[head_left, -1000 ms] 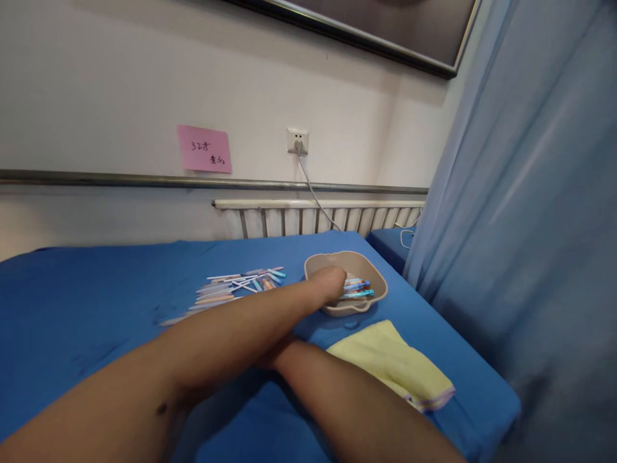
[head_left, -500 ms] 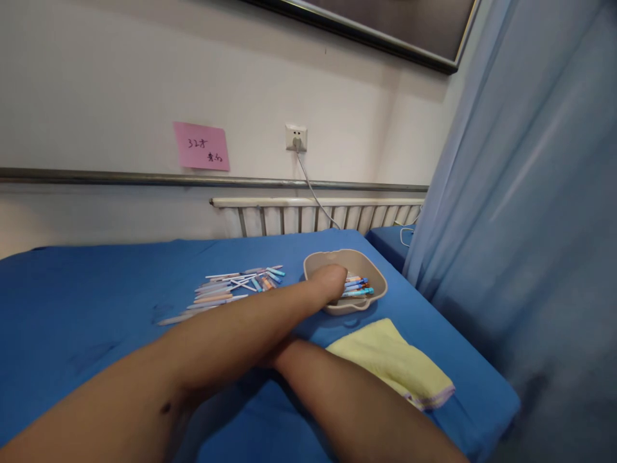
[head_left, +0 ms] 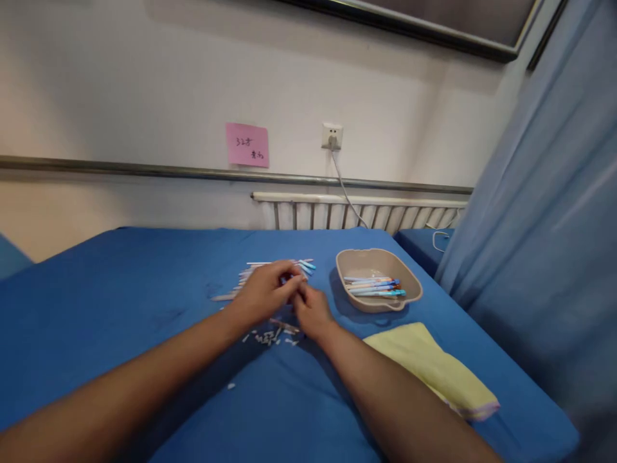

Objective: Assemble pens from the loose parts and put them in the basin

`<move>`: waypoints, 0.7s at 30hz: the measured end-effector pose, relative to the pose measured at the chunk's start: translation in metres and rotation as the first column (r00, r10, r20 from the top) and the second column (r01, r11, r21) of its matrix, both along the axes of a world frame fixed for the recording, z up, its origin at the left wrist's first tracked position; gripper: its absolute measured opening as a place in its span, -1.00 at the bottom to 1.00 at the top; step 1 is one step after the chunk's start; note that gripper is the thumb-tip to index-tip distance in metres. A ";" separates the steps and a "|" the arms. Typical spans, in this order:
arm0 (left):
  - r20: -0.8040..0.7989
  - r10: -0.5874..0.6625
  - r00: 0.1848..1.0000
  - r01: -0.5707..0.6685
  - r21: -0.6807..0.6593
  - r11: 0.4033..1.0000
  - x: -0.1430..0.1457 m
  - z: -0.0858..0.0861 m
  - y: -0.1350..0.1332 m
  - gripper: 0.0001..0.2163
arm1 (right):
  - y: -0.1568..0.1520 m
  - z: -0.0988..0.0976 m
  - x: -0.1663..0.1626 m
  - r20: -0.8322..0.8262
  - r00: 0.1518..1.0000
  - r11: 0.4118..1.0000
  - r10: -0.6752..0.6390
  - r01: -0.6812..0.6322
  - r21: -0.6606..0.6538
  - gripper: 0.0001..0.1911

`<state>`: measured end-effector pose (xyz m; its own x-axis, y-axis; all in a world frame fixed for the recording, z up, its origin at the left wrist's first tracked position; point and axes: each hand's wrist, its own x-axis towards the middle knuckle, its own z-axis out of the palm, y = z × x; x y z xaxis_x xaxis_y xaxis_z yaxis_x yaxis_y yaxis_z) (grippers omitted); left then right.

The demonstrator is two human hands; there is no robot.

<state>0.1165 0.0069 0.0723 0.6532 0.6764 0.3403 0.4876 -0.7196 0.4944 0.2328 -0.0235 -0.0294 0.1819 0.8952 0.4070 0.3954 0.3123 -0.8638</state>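
Note:
Over the blue sheet, my left hand [head_left: 268, 288] and my right hand [head_left: 312, 311] meet, fingers curled and touching. Whatever is pinched between them is hidden by the fingers. Beneath and behind my left hand lies a row of pen parts [head_left: 242, 281]: pale barrels, thin white sticks and light blue pieces, partly covered. Small white pieces [head_left: 268, 337] are scattered nearer to me, below the hands. To the right stands a beige plastic basin [head_left: 369, 258], with several assembled-looking pens [head_left: 371, 287] lying side by side in it, their blue, orange and brown ends to the right.
A folded yellow cloth [head_left: 429, 360] lies in front of the basin. The blue sheet [head_left: 231, 424] covers the bed. Behind it are a white rail [head_left: 308, 197] and a plugged socket [head_left: 332, 137] with a hanging cord. A blue curtain [head_left: 544, 225] hangs at the right.
My left hand has come out of the basin and back left to my right hand above the pen parts. The small white pieces now show. The view has shifted left.

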 end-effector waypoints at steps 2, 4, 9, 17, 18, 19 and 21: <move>0.037 0.207 0.978 -0.205 -0.046 0.978 -0.054 -0.016 0.003 -0.76 | 0.003 -0.003 -0.003 -0.108 0.994 0.999 -0.033 0.032 -0.011 -0.67; 0.062 0.360 0.931 -0.352 -0.108 0.930 -0.099 -0.035 0.004 -0.72 | 0.004 -0.004 -0.001 -0.221 0.972 0.997 -0.074 0.069 -0.033 -0.63; 0.111 0.477 0.872 -0.447 -0.216 0.868 -0.145 -0.063 0.008 -0.68 | 0.002 -0.011 0.005 -0.278 0.957 0.993 -0.079 0.052 -0.104 -0.65; 0.114 0.385 0.916 -0.356 -0.215 0.909 -0.139 -0.070 0.021 -0.75 | 0.002 -0.015 -0.004 0.399 0.916 0.998 0.041 -0.053 0.020 -0.77; 0.113 0.391 0.913 -0.362 -0.213 0.907 -0.139 -0.072 0.022 -0.75 | 0.002 -0.014 -0.006 0.470 0.881 0.998 0.059 -0.068 0.003 -0.75; 0.113 0.396 0.911 -0.368 -0.212 0.905 -0.139 -0.074 0.023 -0.75 | 0.002 -0.012 -0.009 0.526 0.847 0.997 0.077 -0.077 -0.021 -0.73; 0.104 0.406 0.908 -0.378 -0.212 0.901 -0.141 -0.076 0.025 -0.75 | 0.002 -0.009 -0.013 0.607 0.788 0.995 0.103 -0.075 -0.071 -0.69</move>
